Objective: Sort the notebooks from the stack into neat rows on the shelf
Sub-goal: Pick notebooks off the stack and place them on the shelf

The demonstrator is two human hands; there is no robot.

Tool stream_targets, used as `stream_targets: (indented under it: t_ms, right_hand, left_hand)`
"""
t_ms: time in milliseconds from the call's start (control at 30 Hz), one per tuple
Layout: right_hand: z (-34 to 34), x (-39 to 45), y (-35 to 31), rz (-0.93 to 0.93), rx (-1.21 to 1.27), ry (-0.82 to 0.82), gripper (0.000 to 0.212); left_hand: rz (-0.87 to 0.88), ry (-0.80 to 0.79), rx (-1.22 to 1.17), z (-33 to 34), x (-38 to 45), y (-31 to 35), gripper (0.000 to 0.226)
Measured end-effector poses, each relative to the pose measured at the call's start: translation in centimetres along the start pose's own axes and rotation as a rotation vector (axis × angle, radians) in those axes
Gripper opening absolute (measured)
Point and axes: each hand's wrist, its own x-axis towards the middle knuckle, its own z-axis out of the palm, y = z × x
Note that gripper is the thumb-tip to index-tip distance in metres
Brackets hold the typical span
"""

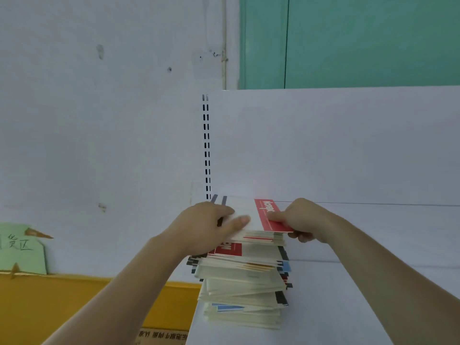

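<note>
The top notebook (251, 215) lies flat on the stack (244, 282) at the shelf's (348, 282) left end, pinched between the left hand (211, 225) at 9 o'clock and the right hand (301, 220) at 3 o'clock, its long side running between them.

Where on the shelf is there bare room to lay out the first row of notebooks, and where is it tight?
Bare white shelf runs right of the notebook stack, from the back panel to the front edge, under the right hand and its forearm. Crowded: the shelf's left end, filled by the stack, with the left hand and right hand gripping the top notebooks.
</note>
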Motion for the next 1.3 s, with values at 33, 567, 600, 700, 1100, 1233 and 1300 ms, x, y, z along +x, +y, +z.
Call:
stream_targets:
  t_ms: [33,567,600,700,1100,1233,1300]
  right_hand:
    - [-0.1,0.0,-0.3,0.010,0.023,-0.001,0.035]
    - [-5.7,-2.3,-0.6,-0.144,0.346,0.449,0.022]
    - [-5.7,-2.4,-0.6,-0.147,0.366,0.457,0.022]
    - [-5.1,-2.6,-0.5,-0.148,0.382,0.429,0.022]
    - [-0.4,-1.7,0.8,-0.115,0.250,0.304,0.023]
    - [0.0,-1.6,0.8,-0.119,0.192,0.310,0.024]
    - [0.1,-1.6,0.8,-0.119,0.176,0.308,0.024]
  left_hand:
    - [-0.057,0.019,-0.099,-0.1,0.2,-0.3,0.067]
    - [-0.496,-0.041,0.021,-0.5,4.9,-2.5,0.052]
    - [-0.498,-0.038,0.023,-0.4,4.9,-2.4,0.052]
    - [-0.508,0.025,0.017,-0.2,4.6,-2.1,0.044]
    - [-0.551,0.018,0.016,-0.1,3.5,-0.2,0.048]
    - [-0.524,0.142,0.039,0.1,3.0,0.0,0.039]
    - [-0.493,0.212,0.072,0.2,2.8,0.5,0.032]
